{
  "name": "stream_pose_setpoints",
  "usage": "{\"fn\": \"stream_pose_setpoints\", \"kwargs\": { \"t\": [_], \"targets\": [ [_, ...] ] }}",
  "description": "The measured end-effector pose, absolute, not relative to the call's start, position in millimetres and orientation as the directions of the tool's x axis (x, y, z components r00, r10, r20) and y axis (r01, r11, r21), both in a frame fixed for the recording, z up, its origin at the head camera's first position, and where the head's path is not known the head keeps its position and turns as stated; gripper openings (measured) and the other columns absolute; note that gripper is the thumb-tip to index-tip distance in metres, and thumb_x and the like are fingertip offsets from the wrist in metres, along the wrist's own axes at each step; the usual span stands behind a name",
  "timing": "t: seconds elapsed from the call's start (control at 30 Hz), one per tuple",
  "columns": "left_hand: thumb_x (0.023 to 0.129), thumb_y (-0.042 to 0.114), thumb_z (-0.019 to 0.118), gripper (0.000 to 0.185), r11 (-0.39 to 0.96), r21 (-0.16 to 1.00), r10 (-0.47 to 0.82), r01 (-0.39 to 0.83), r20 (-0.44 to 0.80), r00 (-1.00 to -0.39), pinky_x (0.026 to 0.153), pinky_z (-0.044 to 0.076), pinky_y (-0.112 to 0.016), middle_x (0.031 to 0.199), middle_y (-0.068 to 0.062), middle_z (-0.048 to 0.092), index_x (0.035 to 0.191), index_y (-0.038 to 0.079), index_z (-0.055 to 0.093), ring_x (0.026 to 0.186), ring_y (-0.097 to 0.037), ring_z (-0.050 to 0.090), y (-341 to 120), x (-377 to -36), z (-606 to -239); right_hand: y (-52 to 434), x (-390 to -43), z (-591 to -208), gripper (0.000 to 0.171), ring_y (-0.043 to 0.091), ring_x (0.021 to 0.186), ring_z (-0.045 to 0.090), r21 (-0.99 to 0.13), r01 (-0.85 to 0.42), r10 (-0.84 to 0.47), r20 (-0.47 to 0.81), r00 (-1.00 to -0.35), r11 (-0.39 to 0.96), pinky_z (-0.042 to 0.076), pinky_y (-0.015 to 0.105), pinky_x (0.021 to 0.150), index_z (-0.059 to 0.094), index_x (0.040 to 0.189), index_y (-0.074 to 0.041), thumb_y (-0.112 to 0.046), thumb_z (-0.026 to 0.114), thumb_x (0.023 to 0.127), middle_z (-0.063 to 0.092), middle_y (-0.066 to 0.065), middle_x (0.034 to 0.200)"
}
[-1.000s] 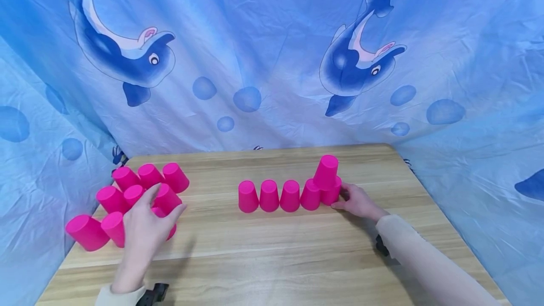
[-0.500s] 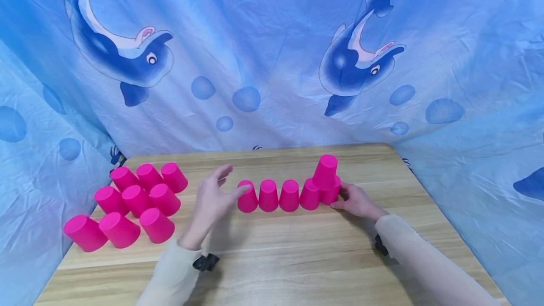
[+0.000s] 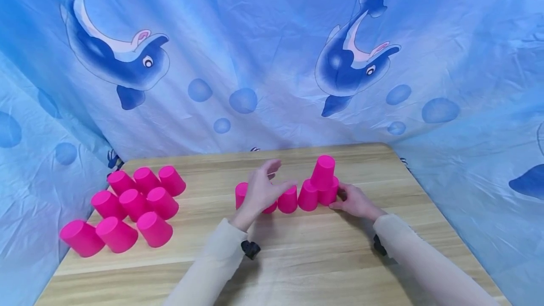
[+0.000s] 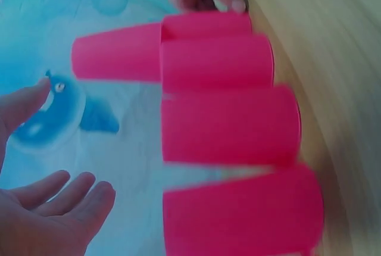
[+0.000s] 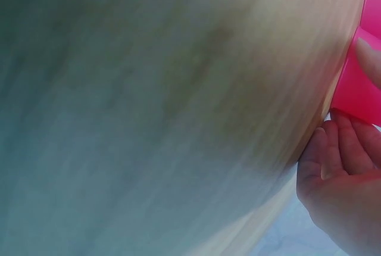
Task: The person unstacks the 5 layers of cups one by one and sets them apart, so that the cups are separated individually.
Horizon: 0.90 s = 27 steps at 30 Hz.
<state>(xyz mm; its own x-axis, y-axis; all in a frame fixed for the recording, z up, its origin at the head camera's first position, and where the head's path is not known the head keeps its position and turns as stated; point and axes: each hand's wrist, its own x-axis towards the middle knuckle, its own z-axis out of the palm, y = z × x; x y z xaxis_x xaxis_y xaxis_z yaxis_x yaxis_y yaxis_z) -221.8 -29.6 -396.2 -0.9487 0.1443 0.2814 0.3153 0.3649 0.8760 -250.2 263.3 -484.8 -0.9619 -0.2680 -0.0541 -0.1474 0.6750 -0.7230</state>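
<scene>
Grip spread, the left hand [image 3: 260, 190] hovers above plain pink cups [image 3: 287, 201] on the wooden bench [image 3: 323, 259], while the right hand [image 3: 356, 201] pinches the row's rightmost cup [image 3: 328, 197].

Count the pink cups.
15: nine cups at left in three rows of three; five in a line partly behind the left hand; one atop the line's right end. Nested cups would be hidden.

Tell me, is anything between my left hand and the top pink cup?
Nothing visible is: the way from your left hand to the top pink cup looks open, with the row of cups standing below that line.
</scene>
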Motion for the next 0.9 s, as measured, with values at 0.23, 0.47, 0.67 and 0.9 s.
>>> {"fn": "stream_pose_setpoints", "kwargs": {
  "t": [0.23,0.47,0.67,0.9],
  "targets": [
    [0.072,0.043,0.082,0.081,0.384,0.885,0.200,0.266,0.201,-0.959,0.088,0.050,-0.035,0.134,-0.003,0.053,0.140,0.016,0.047,0.116,-0.022,0.053,11,-222,-398,263,-250,-486,0.065,0.038,0.120,0.050,-0.724,-0.165,-0.278,-0.039,-0.960,0.670,0.042,0.050,0.096,0.051,0.134,-0.003,-0.019,0.081,0.078,0.054,0.016,0.131],
    [0.072,0.038,0.083,0.083,0.452,0.850,0.201,0.270,0.198,-0.959,0.090,0.048,-0.037,0.135,-0.004,0.053,0.142,0.014,0.045,0.119,-0.022,0.051,48,-226,-402,263,-250,-490,0.067,0.037,0.120,0.050,-0.718,-0.160,-0.272,-0.042,-0.961,0.677,0.043,0.050,0.095,0.051,0.135,-0.005,-0.020,0.081,0.077,0.054,0.015,0.132],
    [0.071,0.039,0.084,0.082,0.463,0.845,0.161,0.268,0.217,-0.963,0.092,0.047,-0.037,0.132,-0.001,0.055,0.140,0.015,0.047,0.118,-0.019,0.052,65,-230,-410,262,-249,-491,0.068,0.038,0.121,0.049,-0.720,-0.162,-0.271,-0.039,-0.962,0.675,0.043,0.050,0.095,0.049,0.136,-0.004,-0.018,0.081,0.078,0.053,0.016,0.133],
    [0.075,0.032,0.082,0.068,0.431,0.859,0.152,0.277,0.233,-0.960,0.087,0.049,-0.032,0.118,0.002,0.061,0.134,0.016,0.052,0.105,-0.014,0.057,70,-233,-412,263,-248,-492,0.069,0.038,0.121,0.049,-0.715,-0.175,-0.277,-0.027,-0.960,0.677,0.042,0.051,0.096,0.048,0.137,-0.003,-0.017,0.081,0.078,0.053,0.016,0.133]
  ]
}}
